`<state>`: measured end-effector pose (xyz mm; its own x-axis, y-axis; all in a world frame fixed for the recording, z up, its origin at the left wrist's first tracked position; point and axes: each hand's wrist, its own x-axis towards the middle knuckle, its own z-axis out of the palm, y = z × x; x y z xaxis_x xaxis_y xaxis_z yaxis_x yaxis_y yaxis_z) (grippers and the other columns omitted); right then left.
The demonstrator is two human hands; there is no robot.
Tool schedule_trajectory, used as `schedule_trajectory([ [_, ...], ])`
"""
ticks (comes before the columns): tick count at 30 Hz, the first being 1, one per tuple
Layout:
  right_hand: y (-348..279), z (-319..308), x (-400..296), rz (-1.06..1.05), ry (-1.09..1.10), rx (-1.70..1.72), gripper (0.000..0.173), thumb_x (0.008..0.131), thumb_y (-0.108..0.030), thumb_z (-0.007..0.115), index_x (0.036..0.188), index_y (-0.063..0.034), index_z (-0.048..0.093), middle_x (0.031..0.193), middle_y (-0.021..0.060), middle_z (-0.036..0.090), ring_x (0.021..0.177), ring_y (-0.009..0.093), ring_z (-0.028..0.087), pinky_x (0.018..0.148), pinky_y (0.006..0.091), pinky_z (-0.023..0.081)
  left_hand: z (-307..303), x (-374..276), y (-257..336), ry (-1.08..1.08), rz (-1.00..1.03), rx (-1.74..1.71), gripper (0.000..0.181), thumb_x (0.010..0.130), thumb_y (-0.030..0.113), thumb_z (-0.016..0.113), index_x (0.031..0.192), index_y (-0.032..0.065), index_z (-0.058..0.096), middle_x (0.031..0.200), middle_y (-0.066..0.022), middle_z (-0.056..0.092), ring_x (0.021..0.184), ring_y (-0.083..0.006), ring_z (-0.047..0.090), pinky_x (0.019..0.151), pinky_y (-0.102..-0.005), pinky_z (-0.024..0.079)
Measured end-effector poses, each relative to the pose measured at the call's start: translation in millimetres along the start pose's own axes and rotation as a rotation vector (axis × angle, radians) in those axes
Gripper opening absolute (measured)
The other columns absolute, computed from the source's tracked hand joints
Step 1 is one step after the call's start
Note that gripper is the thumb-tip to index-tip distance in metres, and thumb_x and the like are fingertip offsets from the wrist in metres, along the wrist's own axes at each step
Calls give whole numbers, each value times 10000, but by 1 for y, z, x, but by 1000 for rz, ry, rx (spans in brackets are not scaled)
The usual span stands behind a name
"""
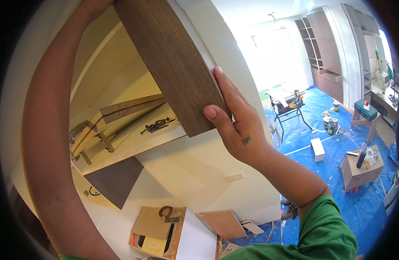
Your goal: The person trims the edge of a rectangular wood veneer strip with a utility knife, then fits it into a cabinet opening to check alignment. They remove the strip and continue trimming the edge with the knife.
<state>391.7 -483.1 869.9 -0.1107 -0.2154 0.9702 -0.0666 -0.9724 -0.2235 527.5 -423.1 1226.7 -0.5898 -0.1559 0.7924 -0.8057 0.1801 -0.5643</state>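
Observation:
A long brown wood-grain board (167, 61) slants across the top middle, at the front of a cream-coloured cabinet. My right hand (240, 126) grips its lower right corner, thumb on the brown face and fingers along the pale edge. My left arm reaches up at the left; my left hand (95, 6) is cut off by the top rim near the board's upper end, so its fingers are hidden. Behind the board, on the cabinet's bottom panel (137, 151), lie a small pile of screws (157, 125), wooden strips (131, 107) and metal hinges (105, 142).
Below stands a white-sided box unit (196, 230) with a roll of brown edging (166, 212) on top. A loose board (222, 224) leans by the wall. Blue sheeting (303, 172) covers the floor, with a folding workbench (287, 104), paint cans (331, 125) and a wooden box (361, 167).

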Motion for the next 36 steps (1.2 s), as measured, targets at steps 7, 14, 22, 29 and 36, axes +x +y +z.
schedule_trajectory([
  [7,-1,12,-3,-61,118,65,514,1037,-200,571,1508,-43,440,1490,244,497,1445,402,406,1159,441,370,-2,-1,8,-49,-61,-10,1246,784,858,557,1620,52,106,1650,-249,177,1536,-377,195,1261,-503,191],
  [14,-4,15,-5,-32,156,131,468,1061,-203,537,1498,-51,467,1487,254,501,1454,400,397,1169,437,354,2,7,-10,-69,-59,15,1279,761,890,538,1622,62,82,1655,-242,155,1543,-375,168,1266,-504,181],
  [22,-3,14,-3,-27,171,227,435,1063,-182,533,1482,-69,506,1491,249,500,1458,384,397,1187,427,331,-1,6,-1,-95,-80,15,1269,772,893,515,1624,72,56,1662,-230,137,1549,-364,148,1267,-514,180],
  [29,-3,14,-4,-33,175,201,434,1058,-172,539,1479,-72,510,1485,245,508,1453,380,406,1190,429,331,-1,6,-1,-89,-91,44,1241,799,874,504,1626,78,31,1673,-216,102,1552,-354,142,1270,-513,173],
  [36,-3,15,-2,-37,185,187,424,1052,-148,539,1471,-85,525,1475,246,517,1439,392,425,1174,432,346,1,10,-7,-95,-114,74,1143,870,795,519,1623,61,70,1673,-221,111,1551,-363,141,1268,-504,173],
])
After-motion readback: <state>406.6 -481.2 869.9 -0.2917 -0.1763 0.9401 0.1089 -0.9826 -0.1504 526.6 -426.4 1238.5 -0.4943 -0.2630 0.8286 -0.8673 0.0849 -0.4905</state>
